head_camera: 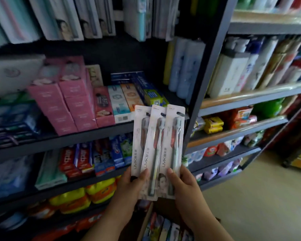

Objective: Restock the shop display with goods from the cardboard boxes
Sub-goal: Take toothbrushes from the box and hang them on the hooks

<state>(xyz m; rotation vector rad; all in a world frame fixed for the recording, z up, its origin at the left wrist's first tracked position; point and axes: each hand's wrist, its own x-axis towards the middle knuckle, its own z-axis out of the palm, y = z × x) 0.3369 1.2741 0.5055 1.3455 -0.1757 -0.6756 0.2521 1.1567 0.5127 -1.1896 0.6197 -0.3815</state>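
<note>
Pink toothpaste boxes (63, 94) stand on a dark shelf (59, 140) at left, with red and blue cartons (94, 157) on the shelf below. At centre, near the camera, the left hand (130, 186) and right hand (184, 183) each grip the bottom of three fanned toothbrush packs (158, 145), held upright before the shelving. Bottles (250, 66) fill the rack at right.

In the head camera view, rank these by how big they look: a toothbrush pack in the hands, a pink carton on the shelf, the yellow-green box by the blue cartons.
1. Toothbrush pack, though it is nearest the camera.
2. Pink carton, smaller, but farther away, so true size is unsure.
3. Yellow-green box, clearly smallest.
</note>
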